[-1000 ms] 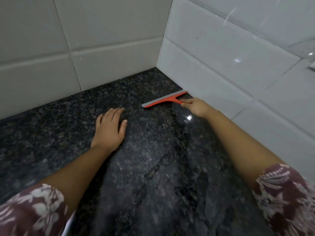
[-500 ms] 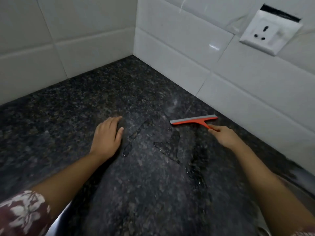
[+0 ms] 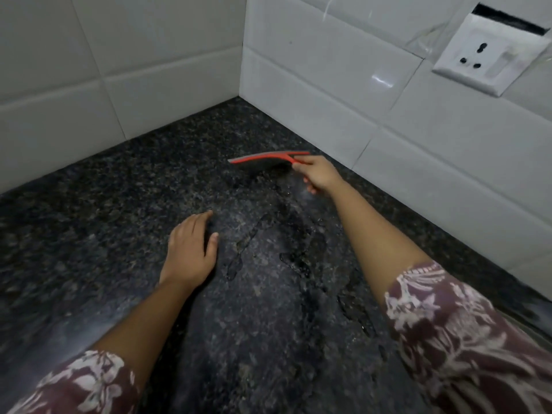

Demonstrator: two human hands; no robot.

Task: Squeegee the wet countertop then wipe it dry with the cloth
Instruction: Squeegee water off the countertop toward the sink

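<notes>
A dark speckled granite countertop fills the lower view, with streaks and small pools of water down its middle. My right hand grips the handle of an orange squeegee with a grey blade. The squeegee is tilted and lifted off the stone near the back right wall. My left hand rests flat on the countertop left of the wet streaks, fingers together, holding nothing. No cloth is in view.
White tiled walls meet in a corner behind the countertop. A white wall socket sits high on the right wall. A metal sink edge shows at the right.
My right hand drew the squeegee along the stone, then lifted and tilted it, carrying it back toward the wall. The left hand stayed flat. My view shifted.
</notes>
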